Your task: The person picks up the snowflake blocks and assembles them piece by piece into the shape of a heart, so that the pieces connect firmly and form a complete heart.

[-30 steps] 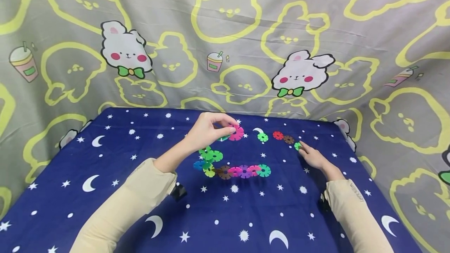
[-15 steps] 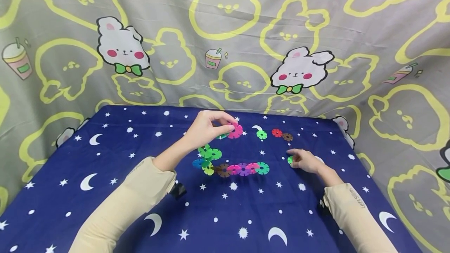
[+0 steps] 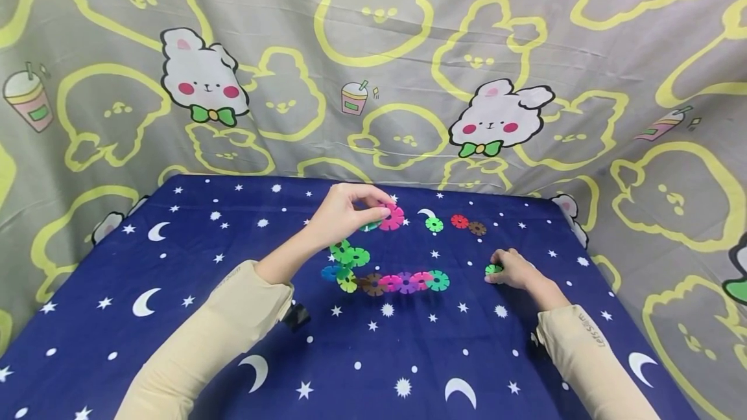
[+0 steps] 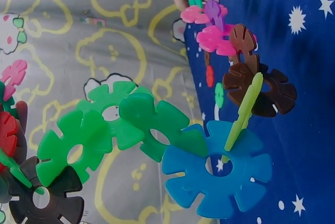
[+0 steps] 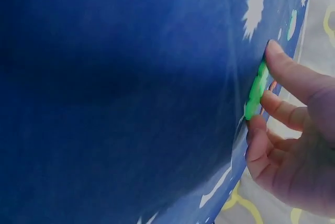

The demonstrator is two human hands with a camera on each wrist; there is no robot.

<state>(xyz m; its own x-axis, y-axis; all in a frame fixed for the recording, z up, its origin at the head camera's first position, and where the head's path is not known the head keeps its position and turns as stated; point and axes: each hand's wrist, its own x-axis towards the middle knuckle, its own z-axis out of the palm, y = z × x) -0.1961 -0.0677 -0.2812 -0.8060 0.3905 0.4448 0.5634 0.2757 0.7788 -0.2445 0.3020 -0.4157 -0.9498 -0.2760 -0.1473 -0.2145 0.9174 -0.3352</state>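
Left of the red disc [image 3: 459, 221], a person's left hand [image 3: 341, 216] grips a chain of slotted discs [image 3: 350, 255]; in front and right of the red disc, a green disc [image 3: 493, 269] is pinched in the right hand [image 3: 515, 269].

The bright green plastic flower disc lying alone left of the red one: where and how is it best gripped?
Probably pinch the green disc across its notched rim, from above and the near side. It lies flat on the dark blue star-print cloth, its thin edge low; the red plastic flower disc lies to its right, the raised pink plastic flower disc to its left.
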